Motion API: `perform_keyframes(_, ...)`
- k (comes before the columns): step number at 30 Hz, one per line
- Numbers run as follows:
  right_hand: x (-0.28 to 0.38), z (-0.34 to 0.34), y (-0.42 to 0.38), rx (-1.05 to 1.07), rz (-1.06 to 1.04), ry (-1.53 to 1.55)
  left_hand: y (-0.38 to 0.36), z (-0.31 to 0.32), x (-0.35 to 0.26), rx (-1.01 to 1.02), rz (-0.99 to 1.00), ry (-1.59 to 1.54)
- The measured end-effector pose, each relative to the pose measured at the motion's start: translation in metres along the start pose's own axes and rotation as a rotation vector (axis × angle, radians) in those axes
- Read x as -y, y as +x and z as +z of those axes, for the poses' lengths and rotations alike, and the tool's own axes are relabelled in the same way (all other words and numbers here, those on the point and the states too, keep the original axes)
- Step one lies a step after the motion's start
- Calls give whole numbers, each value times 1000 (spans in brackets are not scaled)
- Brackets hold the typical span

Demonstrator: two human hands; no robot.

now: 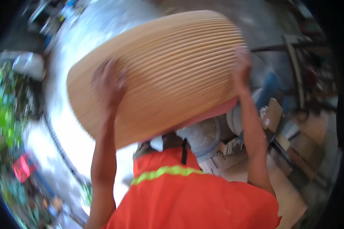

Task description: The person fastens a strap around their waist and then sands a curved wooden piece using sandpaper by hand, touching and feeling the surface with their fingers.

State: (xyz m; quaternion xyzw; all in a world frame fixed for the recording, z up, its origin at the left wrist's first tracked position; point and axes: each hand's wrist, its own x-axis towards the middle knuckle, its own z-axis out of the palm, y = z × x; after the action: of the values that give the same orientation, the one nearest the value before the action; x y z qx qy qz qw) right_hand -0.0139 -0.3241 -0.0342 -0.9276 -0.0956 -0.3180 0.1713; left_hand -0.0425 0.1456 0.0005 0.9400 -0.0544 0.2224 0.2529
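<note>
A large wooden panel (168, 72) with rounded ends is tilted in front of my body. Parallel grooves run across its upper and right part, while the left and lower part is smooth. My left hand (109, 82) lies on the smooth face, fingers apart and blurred by motion. At the right end, my right hand (241, 68) grips the edge, its fingers over the grooved side. Along the lower edge shows a pinkish-red surface (214, 110), partly covered by the panel.
Below the panel stands a round, clear-looking tub (202, 133). Flattened cardboard (233, 164) lies to the right, near dark frames (300, 72) and wood pieces. Bright floor (61, 103) stretches left, bordered by green plants (5, 103) and a red object (22, 168).
</note>
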Motion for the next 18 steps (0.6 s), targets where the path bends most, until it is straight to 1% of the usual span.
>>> perform_keyframes(1,-3,1,-2,12,-9,17,0,-5,2,16,48,-29)
perform_keyframes(2,-22,11,-7,-20,-65,4,-1,-17,-3,49,19,-152)
perform_keyframes(3,-31,15,-4,-32,-12,39,-1,-19,13,130,61,-335)
perform_keyframes(4,-60,16,-3,29,-180,-105,-12,-49,6,262,-137,-651)
perform_keyframes(5,-58,12,-1,-10,-236,-99,-16,-85,0,364,-326,-985)
perform_keyframes(6,-77,18,0,14,-270,-152,-30,-127,9,334,-369,-947)
perform_keyframes(7,-111,25,2,38,-342,-207,-51,-177,14,429,-299,-783)
perform_keyframes(8,-134,31,6,43,-392,-180,-74,-218,22,522,-234,-621)
perform_keyframes(9,-140,36,7,39,-356,-149,-107,-250,39,500,-293,-540)
perform_keyframes(10,-153,45,12,42,-358,-134,-146,-278,53,488,-499,-590)
perform_keyframes(11,-168,49,12,60,-346,-130,-185,-305,64,483,-678,-550)
perform_keyframes(12,-185,56,15,80,-332,-136,-227,-326,76,520,-818,-408)
perform_keyframes(13,-196,55,19,100,-321,-143,-279,-344,83,557,-904,-267)
perform_keyframes(14,-200,55,25,117,-302,-153,-332,-356,81,659,-1038,-129)
perform_keyframes(15,-203,51,28,137,-280,-158,-371,-363,70,791,-1155,-100)
perform_keyframes(16,-196,47,35,184,-161,-203,-423,-358,58,802,-1164,-193)
perform_keyframes(18,-185,34,39,237,-56,-195,-455,-345,12,1005,-1325,-241)
